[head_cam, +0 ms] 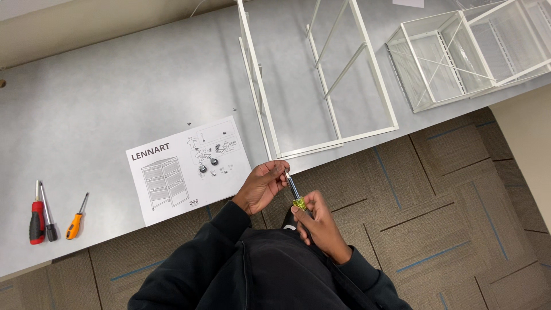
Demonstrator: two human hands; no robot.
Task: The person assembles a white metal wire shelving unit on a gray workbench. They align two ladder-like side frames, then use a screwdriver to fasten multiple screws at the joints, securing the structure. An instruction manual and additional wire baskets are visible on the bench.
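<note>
The right hand (321, 221) grips a screwdriver (294, 192) by its green handle, off the table's near edge, above the carpet. The left hand (264, 185) pinches the shaft tip, fingers closed; whether a screw sits there I cannot tell. The white frame (321, 80) lies on the table by its near edge, just beyond the tip. This looks like seating a bit or screw on the tip; the next move calls for a steady, straight aim

On the grey bench (115, 103), an instruction sheet (186, 166) lies near its front edge. Left of it lie a red screwdriver (37, 221), a black screwdriver (49, 221) and an orange screwdriver (76, 220). Right of it rest white wire baskets (470, 51).
</note>
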